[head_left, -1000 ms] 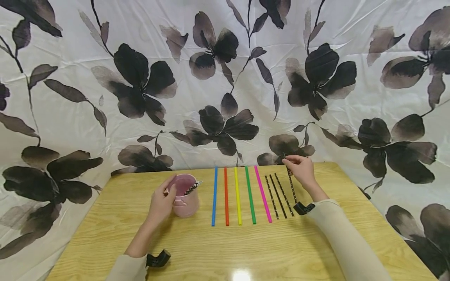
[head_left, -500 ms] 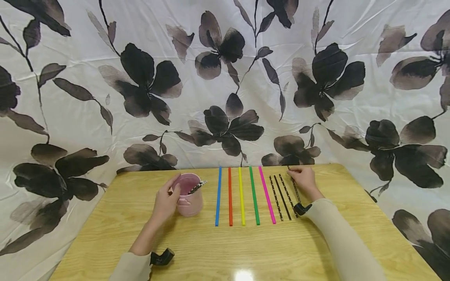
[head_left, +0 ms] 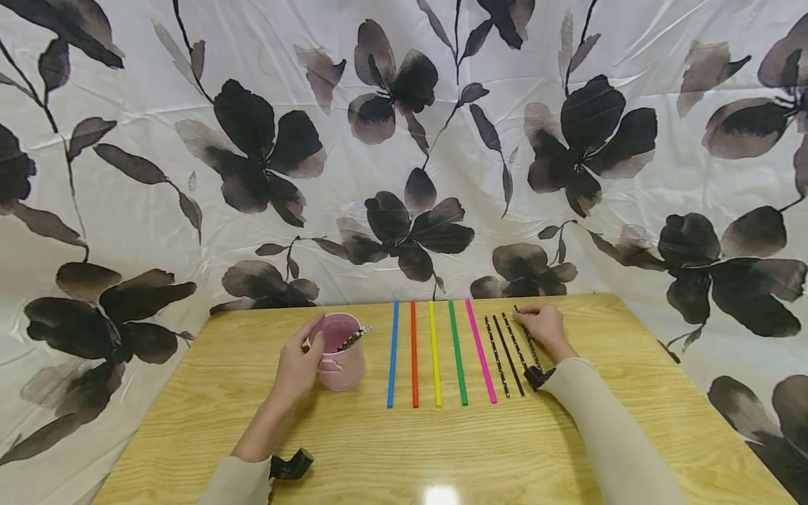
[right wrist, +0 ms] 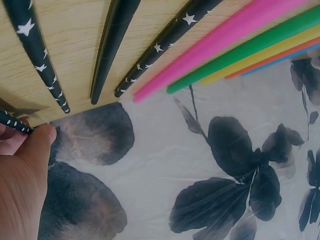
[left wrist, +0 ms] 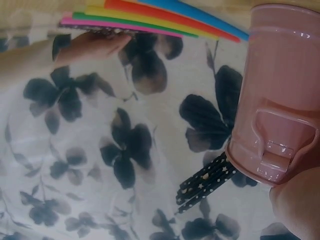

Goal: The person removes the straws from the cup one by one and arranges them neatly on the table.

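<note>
My left hand (head_left: pixel 299 361) grips the pink pail (head_left: pixel 341 372) at its left side, thumb near the rim. Several black patterned straws (left wrist: pixel 206 182) lean inside the pail, their ends poking out over the rim to the right. At the right end of a row, my right hand (head_left: pixel 541 326) pinches a black dotted straw (right wrist: pixel 14 121) near its far end, close over the tabletop. Left of it lie three black straws, one starred (right wrist: pixel 37 57), one plain-looking (right wrist: pixel 112 50) and another starred (right wrist: pixel 159 47).
Farther left in the row are a pink straw (head_left: pixel 481 351), a green straw (head_left: pixel 458 354), a yellow straw (head_left: pixel 435 354), a red-orange straw (head_left: pixel 414 354) and a blue straw (head_left: pixel 393 354). A flowered cloth (head_left: pixel 404 140) hangs behind the wooden table (head_left: pixel 379 449).
My right hand has come down toward the table, lowering the black dotted straw beside the other black ones. The left hand keeps its grip on the pail. The head view has shifted slightly.
</note>
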